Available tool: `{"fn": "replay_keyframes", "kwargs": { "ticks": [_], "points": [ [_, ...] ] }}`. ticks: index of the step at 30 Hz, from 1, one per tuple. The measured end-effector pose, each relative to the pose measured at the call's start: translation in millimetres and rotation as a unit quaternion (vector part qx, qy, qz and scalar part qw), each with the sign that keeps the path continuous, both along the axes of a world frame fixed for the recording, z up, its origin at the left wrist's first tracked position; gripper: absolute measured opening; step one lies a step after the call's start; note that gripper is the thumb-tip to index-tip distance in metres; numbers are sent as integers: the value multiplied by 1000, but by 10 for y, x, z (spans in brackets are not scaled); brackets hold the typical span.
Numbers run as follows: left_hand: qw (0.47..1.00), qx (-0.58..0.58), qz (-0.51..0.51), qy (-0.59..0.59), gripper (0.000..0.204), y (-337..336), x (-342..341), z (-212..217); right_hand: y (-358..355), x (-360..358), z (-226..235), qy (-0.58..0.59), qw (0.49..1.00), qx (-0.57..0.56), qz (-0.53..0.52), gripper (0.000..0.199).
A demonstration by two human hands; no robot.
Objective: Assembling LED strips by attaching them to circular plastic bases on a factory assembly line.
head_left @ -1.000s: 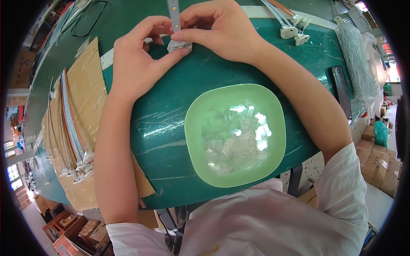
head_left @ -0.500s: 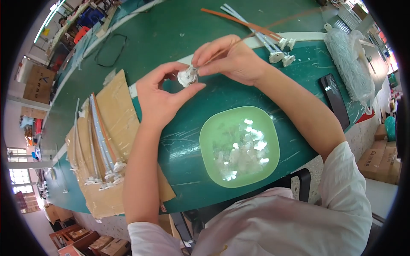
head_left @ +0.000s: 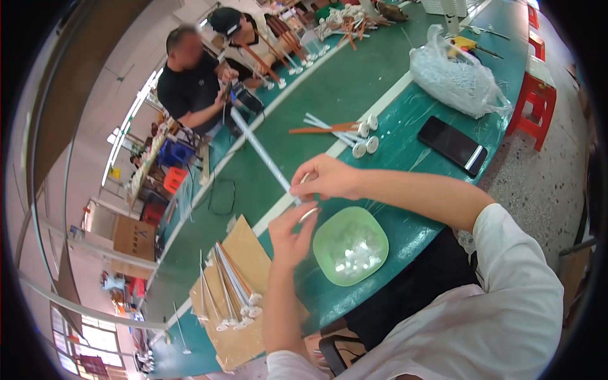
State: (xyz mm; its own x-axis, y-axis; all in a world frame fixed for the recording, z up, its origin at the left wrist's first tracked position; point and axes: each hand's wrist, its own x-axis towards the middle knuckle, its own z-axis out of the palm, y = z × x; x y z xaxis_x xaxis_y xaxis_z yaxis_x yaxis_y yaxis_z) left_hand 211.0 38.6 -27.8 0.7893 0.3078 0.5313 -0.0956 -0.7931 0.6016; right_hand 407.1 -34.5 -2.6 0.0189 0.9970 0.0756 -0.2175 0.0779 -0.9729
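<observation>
Green workbench (head_left: 354,82), workshop; both hands' grip closed on white tube (head_left: 263,155).

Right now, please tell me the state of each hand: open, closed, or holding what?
Left hand: fingers pinched on a small white cap at the end of the long white tube.
Right hand: closed around the same tube.

bare forearms and hands, short white sleeve (head_left: 506,247) at the shoulder, white shirt below.
</observation>
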Motion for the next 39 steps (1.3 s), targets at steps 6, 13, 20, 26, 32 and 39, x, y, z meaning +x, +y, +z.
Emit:
{"fn": "replay_keyframes", "kwargs": {
  "ticks": [6, 13, 20, 26, 32, 39],
  "points": [
    [971, -150, 149, -109, 26, -143, -146, -298, -371, -171, -174, -454, 827, 328, 35, 25],
    [979, -107, 172, -14, 23, -262, -209, -395, -471, -404, -232, -587, 725, 243, 266, 23],
    [969, -171, 178, 9, 20, -254, -75, -472, -1217, 253, 871, -372, 726, 518, -256, 68],
    [974, -149, 173, 6, 20, -278, -90, -452, -1516, 220, 1072, -370, 741, 501, -249, 67],
    [979, -90, 184, -12, 20, -306, -107, -492, -1756, 297, 1721, -386, 714, 553, -187, 66],
    [982, -76, 173, 14, 19, -290, -154, -367, -1843, 287, 2300, -369, 720, 580, -99, 65]
  ]
}}
